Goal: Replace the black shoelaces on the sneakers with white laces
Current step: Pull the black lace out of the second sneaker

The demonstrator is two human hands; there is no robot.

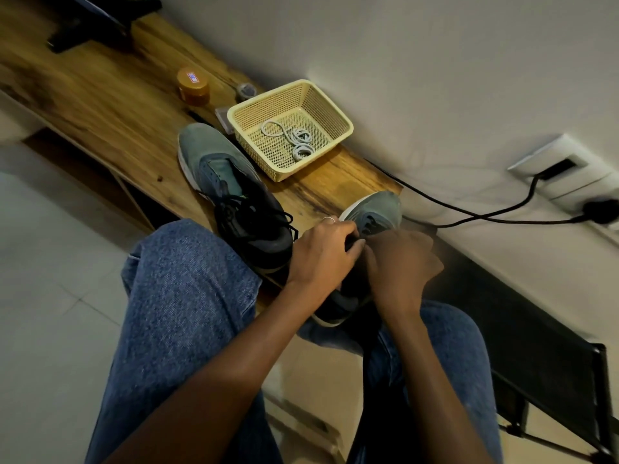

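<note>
**Both hands at the lacing of the nearer sneaker**

Seated person in blue jeans [187, 296], knees up against a long wood-grain surface [110, 105] that runs along a pale wall.

Nearer grey-green suede sneaker [376, 212]: toe points away toward the wall, heel sits low between the knees. Both hands are over its eyelet area. Left hand [323, 251], thin ring on one finger, has its fingers curled down onto the tongue and seems to pinch something dark there. Right hand [400, 259] is curled too, knuckles up, fingertips meeting the left hand's; motion blur, so cannot tell exactly what it grips.

Second grey-green sneaker [227, 185] lies on the surface to the left, just beside the first. Loose black shoelaces [249, 209] are bunched over its opening.

Cream perforated plastic basket [289, 127] stands behind the shoes, near the wall. Coiled white laces [294, 139] lie on its floor.

Further along: small orange round tub [193, 87] and a small clear jar [246, 91]. A black cable [469, 212] trails to a white wall socket [569, 172].
</note>
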